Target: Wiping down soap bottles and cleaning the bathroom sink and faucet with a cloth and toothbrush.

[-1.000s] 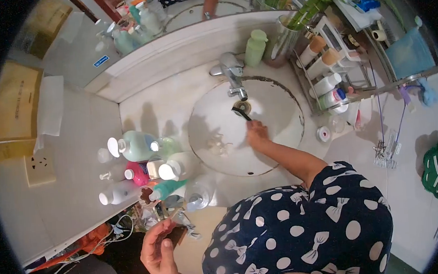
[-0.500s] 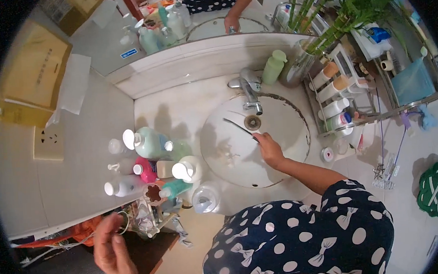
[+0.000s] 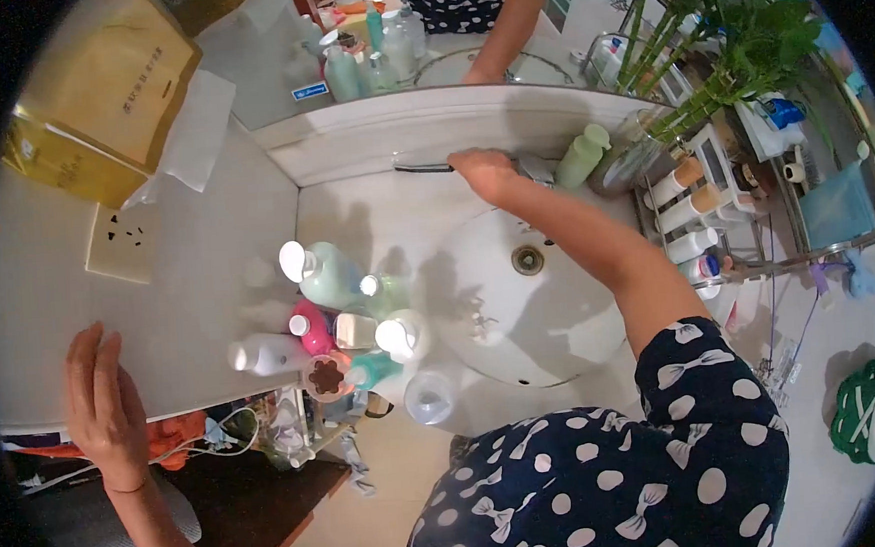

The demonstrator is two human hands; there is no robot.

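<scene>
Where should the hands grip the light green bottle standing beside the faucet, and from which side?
Grip the light green bottle around its straight body, probably from the basin side. It stands upright with the plant jar close on its right and the right hand on its left.

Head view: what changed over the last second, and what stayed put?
The right hand carried the dark slim tool from over the basin's drain up to the ledge behind it. The left hand moved out to the wall. The bottles stayed put.

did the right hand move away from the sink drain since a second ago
Yes. The right hand, holding a thin dark-tipped tool, was over the drain earlier; now it is past the basin's far rim, beside the tap at the ledge under the mirror.
</scene>
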